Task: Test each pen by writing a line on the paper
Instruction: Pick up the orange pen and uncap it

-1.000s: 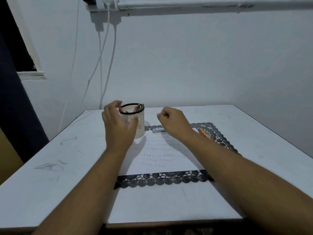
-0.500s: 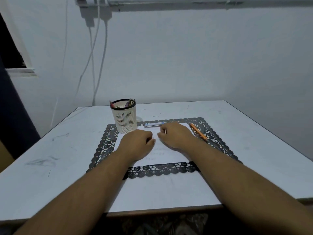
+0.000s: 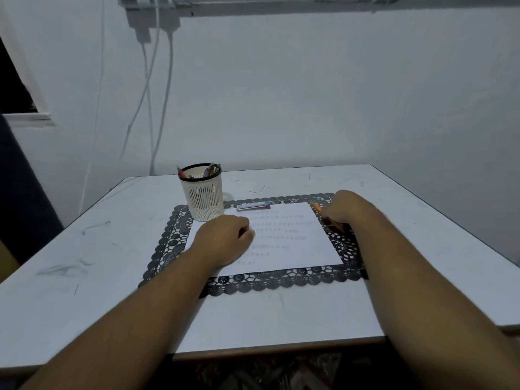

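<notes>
A white sheet of paper [image 3: 298, 246] with faint written lines lies on a black lace mat [image 3: 281, 280]. My left hand [image 3: 225, 239] rests on the paper's left part, fingers loosely curled, holding nothing. My right hand [image 3: 344, 208] is at the paper's right edge, its fingers curled over an orange pen [image 3: 334, 225] lying on the mat. The pen's two ends stick out from under the hand. A cream mesh pen cup [image 3: 204, 197] with several pens stands at the mat's far left corner.
A small blue and white stick-shaped item [image 3: 253, 206] lies along the paper's far edge. The white table [image 3: 84, 249] shows scuff marks. Cables [image 3: 166, 94] hang down the wall behind the cup.
My left hand came down from the pen cup onto the paper. My right hand moved from the paper's middle to the right, onto the orange pen.
</notes>
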